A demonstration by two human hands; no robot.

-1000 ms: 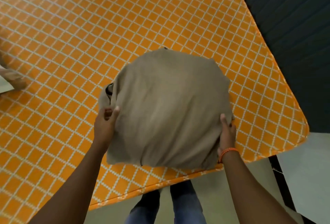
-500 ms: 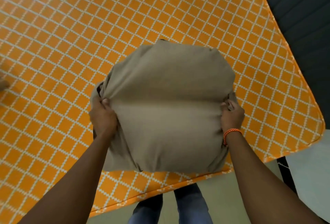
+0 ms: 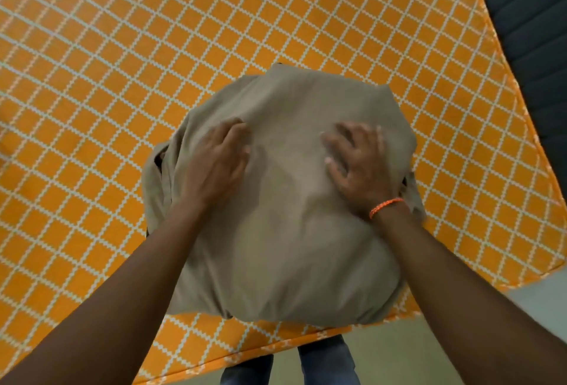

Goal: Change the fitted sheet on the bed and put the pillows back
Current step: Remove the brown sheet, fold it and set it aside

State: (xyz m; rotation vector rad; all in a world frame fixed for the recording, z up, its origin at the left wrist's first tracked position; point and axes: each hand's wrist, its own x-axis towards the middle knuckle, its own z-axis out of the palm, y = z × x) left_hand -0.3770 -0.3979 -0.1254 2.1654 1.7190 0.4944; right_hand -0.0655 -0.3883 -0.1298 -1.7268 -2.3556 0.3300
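A plump pillow in a beige case (image 3: 285,255) lies on the orange fitted sheet with a white lattice pattern (image 3: 122,47), close to the bed's near edge. My left hand (image 3: 219,159) presses flat on the pillow's upper left part, fingers spread. My right hand (image 3: 357,159), with an orange band on its wrist, presses flat on the upper right part. Both hands are blurred by motion. A dark opening of the case shows at the pillow's left side.
A dark padded headboard (image 3: 527,31) stands at the upper right beside the bed's corner. Pale floor (image 3: 399,360) runs along the near bed edge, where my legs in blue jeans (image 3: 325,363) stand.
Both hands let go of the pillow's sides and moved onto its top, pressing flat. The pillow now lies lower and flatter on the sheet.
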